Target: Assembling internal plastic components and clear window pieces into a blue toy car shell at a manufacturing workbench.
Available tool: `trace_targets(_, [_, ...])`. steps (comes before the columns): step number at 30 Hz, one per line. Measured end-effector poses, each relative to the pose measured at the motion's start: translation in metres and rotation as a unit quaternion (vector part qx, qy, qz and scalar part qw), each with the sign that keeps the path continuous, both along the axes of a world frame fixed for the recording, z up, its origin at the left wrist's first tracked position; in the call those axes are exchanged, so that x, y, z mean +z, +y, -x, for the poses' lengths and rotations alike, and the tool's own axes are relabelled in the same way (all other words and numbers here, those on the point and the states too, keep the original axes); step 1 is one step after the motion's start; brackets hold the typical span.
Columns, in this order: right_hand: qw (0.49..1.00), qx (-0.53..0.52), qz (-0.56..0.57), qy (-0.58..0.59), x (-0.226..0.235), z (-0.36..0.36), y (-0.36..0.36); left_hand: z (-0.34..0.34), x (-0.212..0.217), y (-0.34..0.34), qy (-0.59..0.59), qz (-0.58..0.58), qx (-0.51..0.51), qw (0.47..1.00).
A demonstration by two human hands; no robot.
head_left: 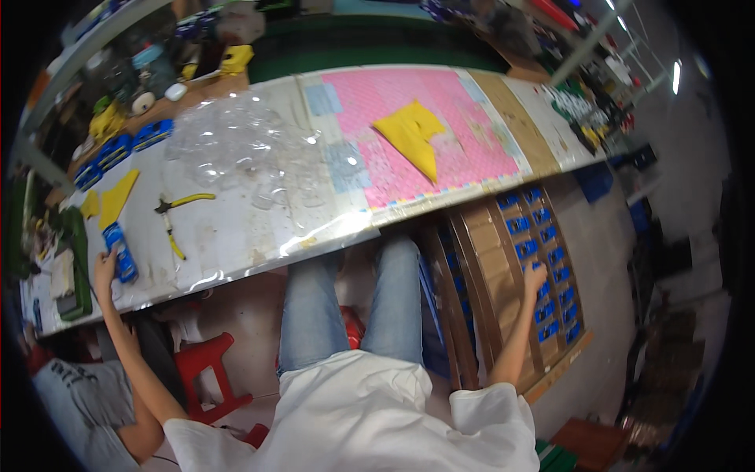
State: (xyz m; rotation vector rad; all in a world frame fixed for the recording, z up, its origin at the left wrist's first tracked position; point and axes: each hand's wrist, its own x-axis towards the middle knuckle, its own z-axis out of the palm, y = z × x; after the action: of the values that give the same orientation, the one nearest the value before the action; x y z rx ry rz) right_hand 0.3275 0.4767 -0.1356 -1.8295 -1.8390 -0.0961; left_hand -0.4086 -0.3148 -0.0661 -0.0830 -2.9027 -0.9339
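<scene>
My left hand [105,266] reaches to the far left of the white workbench [236,236] and rests against a blue packaged item [120,252] lying there. My right hand [535,277] stretches down to the right into a brown cardboard box [491,267] on the floor, fingers on one of several blue packaged items [550,283] standing in rows inside it. Whether the right hand grips one is unclear. My legs in blue jeans [346,307] sit under the bench.
A pink foam mat [393,102] with a yellow folded sheet [411,134] lies on the bench. Clear plastic shells [236,141] pile at centre-left, with yellow-handled pliers [181,203] beside them. A red stool [208,370] and another person's grey sleeve [75,401] are lower left.
</scene>
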Motion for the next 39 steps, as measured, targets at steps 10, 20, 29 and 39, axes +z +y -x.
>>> trace_targets(10, [0.969,0.009,0.246,-0.002,-0.023,0.029,0.058,-0.132,0.113,0.165,0.351,0.098,-0.034,0.931])
trace_targets(20, [0.961,-0.059,0.241,-0.121,-0.019,0.030,0.061,-0.237,0.111,0.408,0.243,-0.118,-0.479,0.835])
trace_targets(29, [0.952,-0.095,0.220,-0.188,-0.023,0.038,0.080,-0.212,0.058,0.513,0.345,-0.038,-0.558,0.754])
trace_targets(39, [0.989,0.053,-0.097,-0.099,0.003,0.019,0.066,-0.207,0.076,0.497,0.164,-0.184,-0.534,0.808])
